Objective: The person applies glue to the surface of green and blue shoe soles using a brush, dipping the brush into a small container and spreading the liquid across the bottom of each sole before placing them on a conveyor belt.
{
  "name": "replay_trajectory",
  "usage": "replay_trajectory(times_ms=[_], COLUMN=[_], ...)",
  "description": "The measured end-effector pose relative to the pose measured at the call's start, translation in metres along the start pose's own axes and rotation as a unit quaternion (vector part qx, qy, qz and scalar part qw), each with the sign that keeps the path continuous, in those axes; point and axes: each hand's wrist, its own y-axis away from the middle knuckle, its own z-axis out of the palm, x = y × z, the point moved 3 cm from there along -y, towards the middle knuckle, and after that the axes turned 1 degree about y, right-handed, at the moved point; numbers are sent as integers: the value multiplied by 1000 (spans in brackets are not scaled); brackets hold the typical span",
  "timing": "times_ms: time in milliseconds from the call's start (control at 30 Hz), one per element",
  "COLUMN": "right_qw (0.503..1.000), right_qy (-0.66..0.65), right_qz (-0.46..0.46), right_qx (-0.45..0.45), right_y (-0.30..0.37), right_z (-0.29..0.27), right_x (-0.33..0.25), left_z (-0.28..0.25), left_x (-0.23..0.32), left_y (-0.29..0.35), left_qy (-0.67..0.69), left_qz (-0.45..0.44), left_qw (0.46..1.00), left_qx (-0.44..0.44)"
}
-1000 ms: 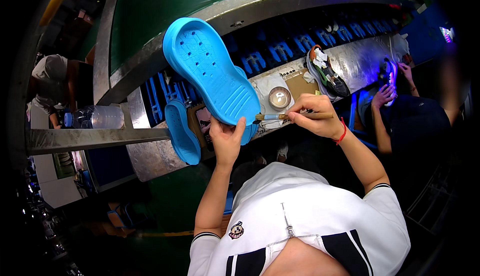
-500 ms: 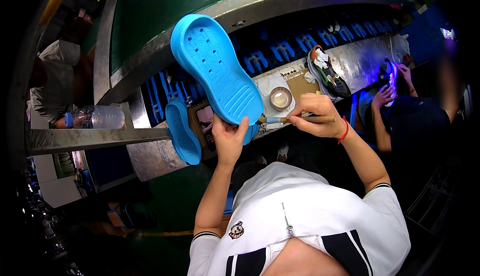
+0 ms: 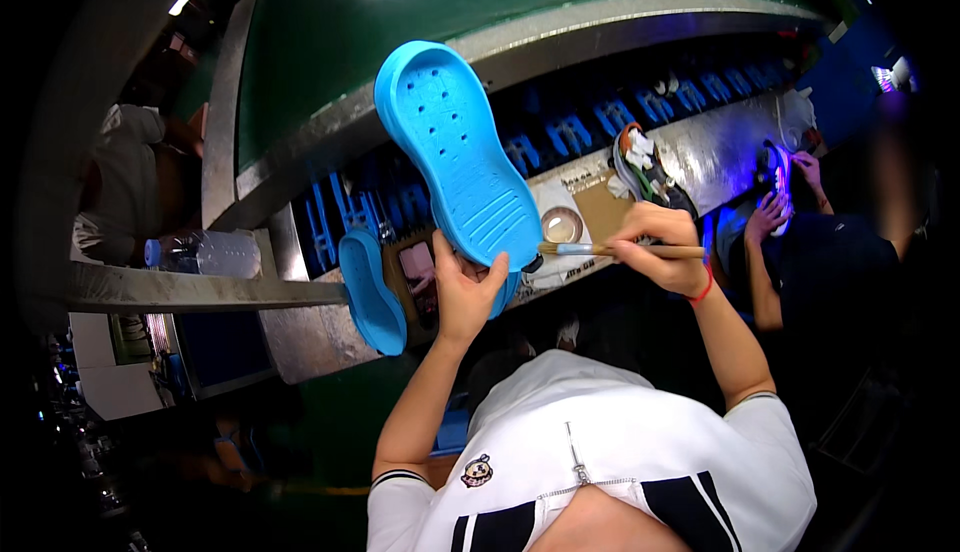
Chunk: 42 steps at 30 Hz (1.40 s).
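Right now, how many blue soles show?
3: held sole in the left hand, another sole on the bench at left, a third sole mostly hidden behind the first. Others may be covered.

The person wears a white short-sleeved shirt (image 3: 640, 412) whose sleeves (image 3: 775, 437) end in a dark band with a pale line. Its black collar (image 3: 500, 529) has white stripes and opens above a short silver zip (image 3: 573, 452), with a small round cartoon patch (image 3: 477, 471) on the left chest. A thin red bracelet (image 3: 707, 286) circles the wrist of the right hand (image 3: 660, 250).
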Motion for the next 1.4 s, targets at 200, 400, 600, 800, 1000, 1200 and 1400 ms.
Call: replay_trajectory(times_ms=[200,400,600,800,1000,1200,1400], right_qw=[960,955,967,964,960,960,957], right_qy=[-183,-197,-83,41,99,105,79], right_qz=[116,187,224,245,251,253,272], right_qx=[179,121,84,99,72,63,57], right_y=[24,36,67,76,66,64,67], right_z=[-30,0,34,54,70,75,79], right_x=[5,32,67,116,156,164,172], left_z=[12,23,-49,-204,-234,-245,-284], left_x=[99,125,-29,-114,-126,-86,-106], left_y=[-211,-270,-48,103,126,114,137], left_qy=[25,75,-285,-581,-584,-284,161], left_qz=[18,151,264,-96,-213,-346,-270], left_qw=[999,986,920,728,739,851,927], left_qx=[-23,12,54,352,258,273,205])
